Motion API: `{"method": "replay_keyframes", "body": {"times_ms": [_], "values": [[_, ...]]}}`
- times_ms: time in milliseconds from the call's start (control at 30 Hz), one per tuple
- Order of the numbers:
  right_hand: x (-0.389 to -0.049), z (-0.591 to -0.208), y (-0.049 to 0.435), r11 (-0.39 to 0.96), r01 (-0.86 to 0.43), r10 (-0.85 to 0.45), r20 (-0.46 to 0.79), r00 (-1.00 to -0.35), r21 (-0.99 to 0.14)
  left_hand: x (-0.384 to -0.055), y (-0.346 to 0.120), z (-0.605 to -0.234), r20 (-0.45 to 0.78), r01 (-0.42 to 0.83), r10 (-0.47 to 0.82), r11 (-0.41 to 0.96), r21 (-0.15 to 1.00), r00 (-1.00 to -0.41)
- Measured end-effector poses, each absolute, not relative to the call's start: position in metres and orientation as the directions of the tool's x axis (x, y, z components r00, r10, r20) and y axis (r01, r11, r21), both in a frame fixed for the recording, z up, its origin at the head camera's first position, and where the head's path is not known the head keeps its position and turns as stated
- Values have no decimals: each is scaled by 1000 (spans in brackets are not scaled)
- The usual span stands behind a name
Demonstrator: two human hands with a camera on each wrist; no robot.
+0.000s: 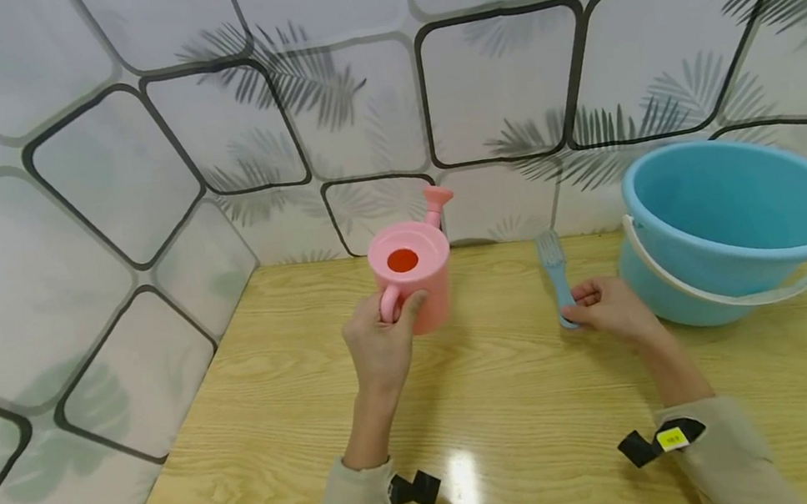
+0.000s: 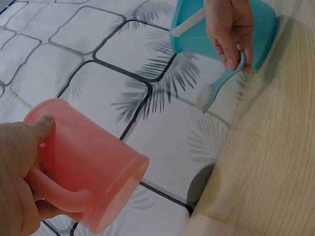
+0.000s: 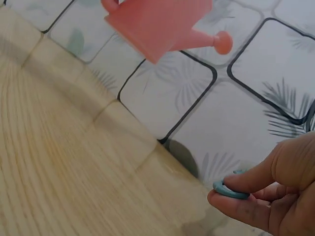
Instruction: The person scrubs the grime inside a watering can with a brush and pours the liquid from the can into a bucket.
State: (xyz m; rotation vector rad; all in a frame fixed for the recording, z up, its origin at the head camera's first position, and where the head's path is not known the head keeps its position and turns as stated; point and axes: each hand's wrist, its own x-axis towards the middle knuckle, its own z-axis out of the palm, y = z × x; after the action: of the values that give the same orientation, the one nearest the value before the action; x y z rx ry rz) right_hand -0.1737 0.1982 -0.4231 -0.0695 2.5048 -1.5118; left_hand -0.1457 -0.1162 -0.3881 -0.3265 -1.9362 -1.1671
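A pink watering can (image 1: 432, 286) is held up above the table by my left hand (image 1: 382, 343), which grips its looped handle, the thumb lying against the can's side. Its spout, ending in a flared rose (image 1: 438, 196), points away toward the back wall. My right hand (image 1: 611, 310) pinches the handle end of a small blue brush (image 1: 556, 275) with pale bristles. In the left wrist view the brush (image 2: 214, 93) hangs from the fingers in front of the bucket. The right wrist view shows only the tip of the brush handle (image 3: 231, 190) between thumb and finger.
A large blue bucket (image 1: 711, 294) with a white carrying handle (image 1: 680, 285) stands on the right, close beside the right hand. The wood-grain table (image 1: 282, 435) ends at a patterned wall covering (image 1: 497, 89) behind and to the left.
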Motion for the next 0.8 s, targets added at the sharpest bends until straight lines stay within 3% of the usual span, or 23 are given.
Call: {"method": "replay_keyframes", "body": {"times_ms": [200, 567, 800], "values": [[-179, -436, 201, 576, 97, -81, -175, -981, -812, -145, -116, -387, 759, 586, -185, 531, 612, -625], [-180, -443, 194, 580, 148, -26, -199, -980, -801, -142, -116, -385, 739, 573, -185, 521, 632, -647], [-178, -445, 192, 729, 99, -7, -152, -988, -678, -141, -117, -384, 735, 568, -182, 524, 635, -654]]}}
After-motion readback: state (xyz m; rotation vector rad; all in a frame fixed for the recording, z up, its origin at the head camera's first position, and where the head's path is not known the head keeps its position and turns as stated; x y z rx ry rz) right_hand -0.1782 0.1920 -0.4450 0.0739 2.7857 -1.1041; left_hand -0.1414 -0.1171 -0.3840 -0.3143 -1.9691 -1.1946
